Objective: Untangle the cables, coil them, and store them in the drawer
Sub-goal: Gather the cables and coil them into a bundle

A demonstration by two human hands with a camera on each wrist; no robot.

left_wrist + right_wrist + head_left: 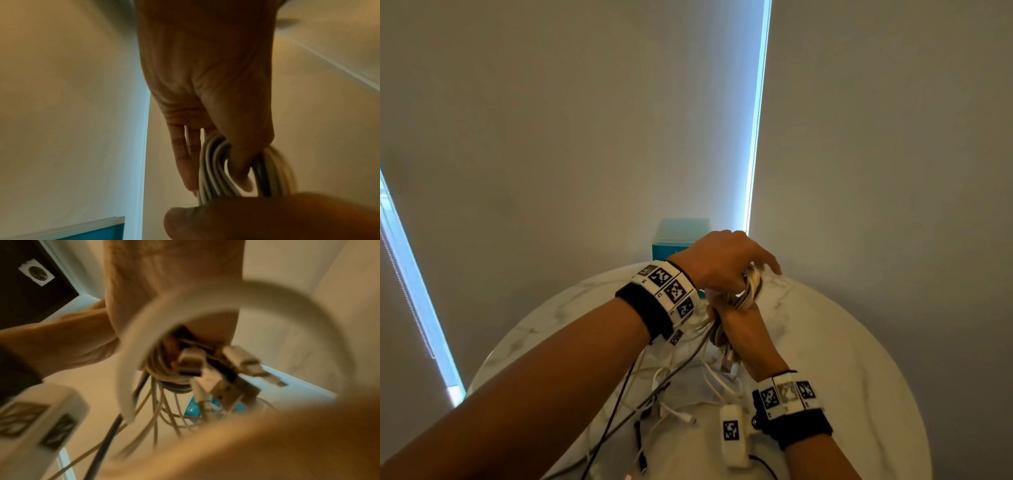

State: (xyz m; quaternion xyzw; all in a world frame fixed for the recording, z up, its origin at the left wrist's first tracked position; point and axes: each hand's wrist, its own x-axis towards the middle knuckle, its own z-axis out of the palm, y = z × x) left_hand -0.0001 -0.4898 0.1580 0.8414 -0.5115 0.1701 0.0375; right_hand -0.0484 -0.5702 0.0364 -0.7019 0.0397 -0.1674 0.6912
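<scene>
White cable coil (213, 165) betw. both hands' fingers (242, 168) (above table (842, 342))

I see the cable bundle (746, 291) held above the table (842, 342), left hand (717, 262) over right hand (739, 329), loose cables (654, 387) lying beneath, box (678, 240) behind.

White and cream cables (748, 291) in a bundle, one dark grey lead (619, 407) among them. White marble table (842, 359) with faint grey veins. Teal box (678, 240). Black wristbands (647, 315) carrying white tiles with black square-patterned markers. Pale grey blinds (585, 137).
</scene>
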